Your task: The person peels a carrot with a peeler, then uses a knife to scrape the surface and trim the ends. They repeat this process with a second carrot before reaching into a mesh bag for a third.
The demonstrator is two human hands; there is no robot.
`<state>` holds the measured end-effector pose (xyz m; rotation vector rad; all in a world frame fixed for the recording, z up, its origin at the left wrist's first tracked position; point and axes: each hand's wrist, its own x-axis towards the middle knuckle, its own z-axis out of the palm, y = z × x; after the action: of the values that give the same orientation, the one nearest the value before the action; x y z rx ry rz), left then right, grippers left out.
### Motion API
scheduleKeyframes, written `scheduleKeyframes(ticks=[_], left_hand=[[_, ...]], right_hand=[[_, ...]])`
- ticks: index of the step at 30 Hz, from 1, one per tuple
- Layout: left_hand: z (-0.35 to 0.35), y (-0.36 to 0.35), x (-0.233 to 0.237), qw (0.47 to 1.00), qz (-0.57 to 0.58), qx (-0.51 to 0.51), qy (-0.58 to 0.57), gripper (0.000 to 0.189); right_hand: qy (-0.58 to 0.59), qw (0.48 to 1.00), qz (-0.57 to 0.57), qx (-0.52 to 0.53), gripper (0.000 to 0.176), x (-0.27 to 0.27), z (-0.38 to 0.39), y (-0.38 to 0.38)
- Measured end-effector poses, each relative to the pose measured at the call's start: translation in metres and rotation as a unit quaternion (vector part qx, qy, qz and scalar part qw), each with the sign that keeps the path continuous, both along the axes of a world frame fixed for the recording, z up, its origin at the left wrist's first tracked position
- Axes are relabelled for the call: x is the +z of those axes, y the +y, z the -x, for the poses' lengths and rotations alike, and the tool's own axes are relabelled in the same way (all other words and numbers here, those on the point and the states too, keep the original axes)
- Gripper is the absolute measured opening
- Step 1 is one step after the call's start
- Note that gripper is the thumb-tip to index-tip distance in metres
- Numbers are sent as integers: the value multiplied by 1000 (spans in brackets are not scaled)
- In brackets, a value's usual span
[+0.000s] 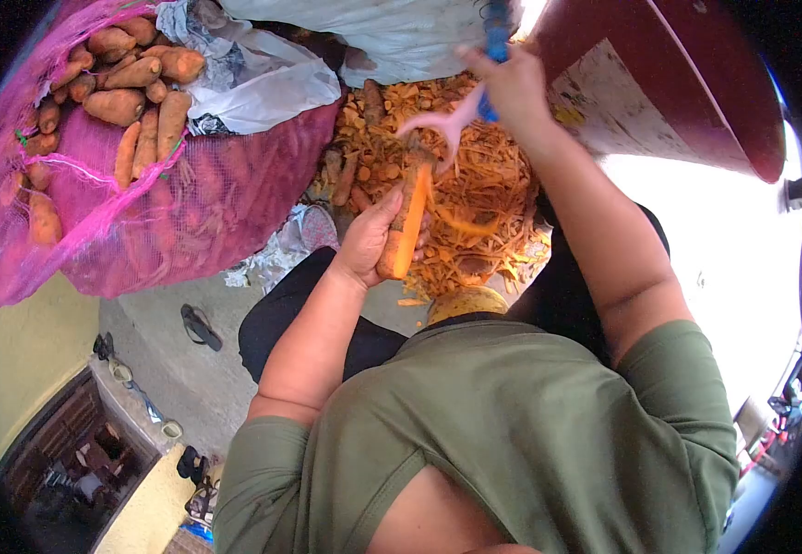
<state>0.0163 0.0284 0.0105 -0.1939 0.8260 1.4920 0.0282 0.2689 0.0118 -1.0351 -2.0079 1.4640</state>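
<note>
My left hand [371, 238] grips a carrot [407, 222] that is partly peeled, bright orange along one side. My right hand [510, 85] is raised beyond the carrot's far end and holds a pale pink peeler [445, 118] with a blue handle. A thin orange peel strip [461, 222] curls off the carrot. Under both hands lies a heap of carrot peelings [484, 185] with a few unpeeled carrots in it.
A pink mesh sack [189, 198] full of unpeeled carrots [129, 97] sits at the left, with white plastic bags [263, 78] behind it. A dark red tub [669, 83] stands at the right. A sandal [200, 326] lies on the concrete floor.
</note>
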Motion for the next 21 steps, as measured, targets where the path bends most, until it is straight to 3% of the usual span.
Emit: scheduleKeyframes(ticks=[1, 2, 5, 6, 8, 10, 13, 14, 15, 17, 19, 21], left_hand=[[1, 0, 2, 999, -37, -4, -17, 34], [1, -1, 2, 999, -32, 0, -30, 33], [2, -3, 1, 997, -43, 1, -67, 32], [4, -4, 1, 995, -60, -5, -77, 32], [5, -6, 4, 994, -76, -16, -70, 32], [6, -5, 11, 996, -79, -27, -38, 35], [4, -5, 3, 998, -23, 51, -33, 36], [7, -7, -3, 999, -21, 35, -4, 36], [11, -9, -13, 999, -19, 18, 25, 35], [10, -7, -13, 999, 8, 33, 34, 34], [0, 2, -1, 994, 58, 96, -9, 33], [0, -3, -5, 997, 53, 53, 8, 36]], right_hand=[[2, 998, -58, -39, 30, 1, 1, 15], [28, 998, 32, -48, 31, -22, 4, 31], [48, 995, 87, -29, 32, 7, 5, -7], [5, 999, 48, 25, 33, -6, 4, -7], [23, 997, -68, -30, 31, -41, 7, 26], [76, 995, 5, -72, 27, -25, 7, 37], [57, 989, 132, -18, 28, 10, 4, 4], [44, 989, 139, 30, 29, 6, 4, -14], [5, 984, 160, 73, 32, 36, -2, -42], [-7, 973, 144, 182, 36, 30, -13, -72], [-28, 973, 105, 202, 37, 19, -17, -80], [-63, 983, 76, 157, 35, 13, -8, -57]])
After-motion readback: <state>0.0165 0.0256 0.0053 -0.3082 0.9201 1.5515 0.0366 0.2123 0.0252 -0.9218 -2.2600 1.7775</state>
